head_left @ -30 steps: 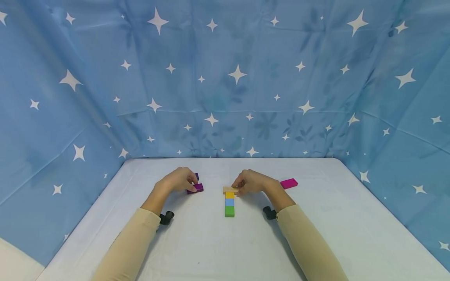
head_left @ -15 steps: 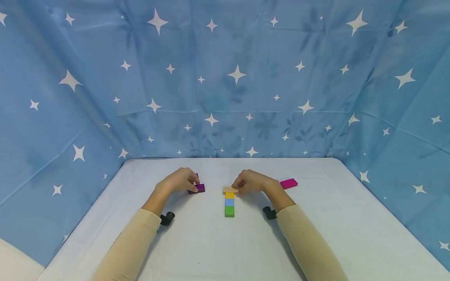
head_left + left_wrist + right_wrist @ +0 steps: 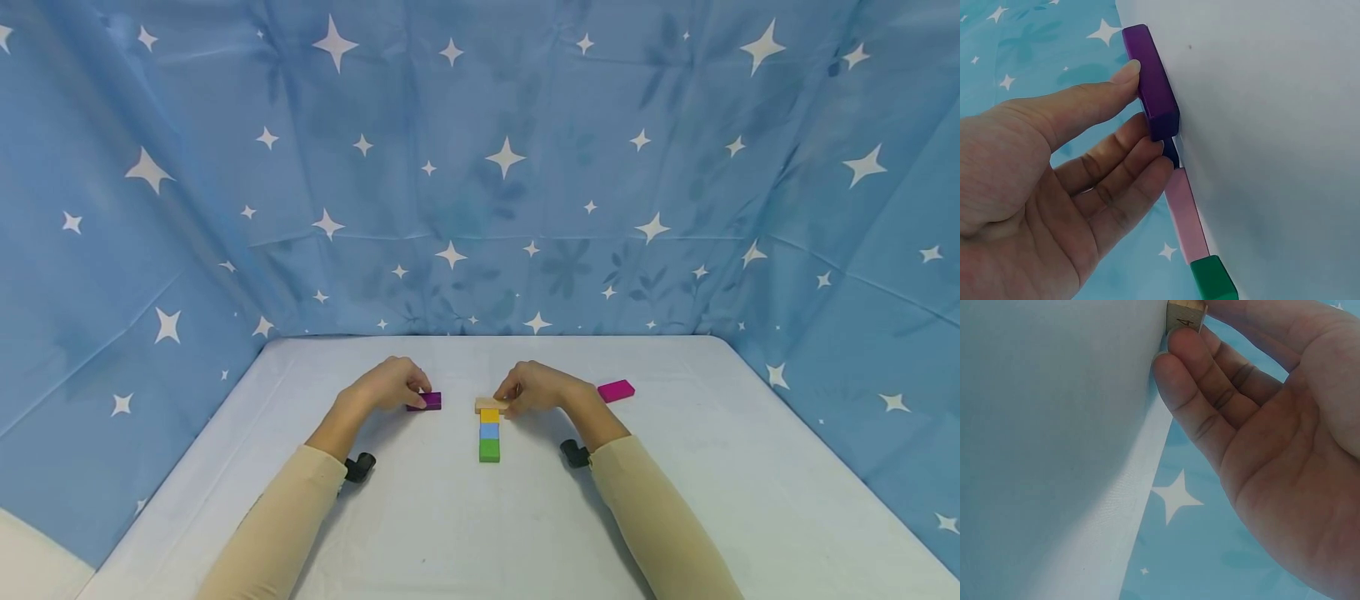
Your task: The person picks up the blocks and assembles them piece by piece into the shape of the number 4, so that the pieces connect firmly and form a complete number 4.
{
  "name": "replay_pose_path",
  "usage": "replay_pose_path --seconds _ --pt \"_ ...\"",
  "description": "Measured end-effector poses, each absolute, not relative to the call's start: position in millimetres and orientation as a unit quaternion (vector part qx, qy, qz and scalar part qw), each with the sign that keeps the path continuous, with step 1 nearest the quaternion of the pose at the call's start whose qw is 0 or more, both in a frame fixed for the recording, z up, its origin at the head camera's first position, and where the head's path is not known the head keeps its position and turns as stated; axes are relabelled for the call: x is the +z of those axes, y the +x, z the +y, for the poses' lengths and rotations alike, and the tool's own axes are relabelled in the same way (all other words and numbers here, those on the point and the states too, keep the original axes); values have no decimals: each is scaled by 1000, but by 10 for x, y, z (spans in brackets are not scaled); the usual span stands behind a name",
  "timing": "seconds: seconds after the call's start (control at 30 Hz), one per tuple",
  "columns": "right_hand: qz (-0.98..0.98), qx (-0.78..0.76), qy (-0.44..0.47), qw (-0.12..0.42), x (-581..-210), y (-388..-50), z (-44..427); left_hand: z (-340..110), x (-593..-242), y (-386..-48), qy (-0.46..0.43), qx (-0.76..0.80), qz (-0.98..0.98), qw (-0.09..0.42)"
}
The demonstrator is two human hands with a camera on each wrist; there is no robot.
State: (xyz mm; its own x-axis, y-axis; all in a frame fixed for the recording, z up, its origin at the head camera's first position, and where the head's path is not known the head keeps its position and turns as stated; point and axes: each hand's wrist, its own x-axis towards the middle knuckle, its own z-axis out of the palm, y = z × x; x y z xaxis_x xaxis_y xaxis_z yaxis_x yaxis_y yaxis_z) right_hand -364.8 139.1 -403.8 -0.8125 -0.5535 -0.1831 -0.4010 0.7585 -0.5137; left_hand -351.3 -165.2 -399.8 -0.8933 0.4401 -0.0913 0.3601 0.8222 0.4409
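Observation:
Thumb and fingers of my left hand (image 3: 392, 385) pinch a purple block (image 3: 1154, 81), a long rectangular piece low over or on the table. Behind those fingers, the left wrist view shows a dark blue block (image 3: 1170, 153), a pink block (image 3: 1186, 214) and a green block (image 3: 1215, 278) in a line. In the head view the left hand hides them. My right hand (image 3: 536, 387) holds a plain wooden block (image 3: 487, 405) with a black mark on its end. A yellow block (image 3: 490, 416), a light blue block (image 3: 490, 431) and a bright green block (image 3: 490, 451) run from it towards me.
A magenta block (image 3: 617, 391) lies right of the right hand. The white-covered table (image 3: 450, 525) ends at a blue star-patterned curtain (image 3: 480, 192) at the back and sides. Dark wrist-worn devices (image 3: 360, 467) sit beside both forearms.
My left hand has moved slightly right with the purple block, narrowing the gap to the wooden block. The dark piece behind it is now covered. The right hand stays put.

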Motion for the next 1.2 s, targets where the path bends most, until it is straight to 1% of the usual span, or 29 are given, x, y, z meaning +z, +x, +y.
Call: replay_pose_path --seconds 0.63,0.9,1.2 --pt "922 -239 -255 166 -4057 -3664 1390 -1525 -4004 -3468 224 198 950 87" --pt "925 -240 -243 167 -4063 -3662 1392 -1492 -4039 -3474 223 190 953 76" --pt "926 -241 -238 166 -4068 -3661 1385 -1411 -4028 -3441 243 185 950 65"
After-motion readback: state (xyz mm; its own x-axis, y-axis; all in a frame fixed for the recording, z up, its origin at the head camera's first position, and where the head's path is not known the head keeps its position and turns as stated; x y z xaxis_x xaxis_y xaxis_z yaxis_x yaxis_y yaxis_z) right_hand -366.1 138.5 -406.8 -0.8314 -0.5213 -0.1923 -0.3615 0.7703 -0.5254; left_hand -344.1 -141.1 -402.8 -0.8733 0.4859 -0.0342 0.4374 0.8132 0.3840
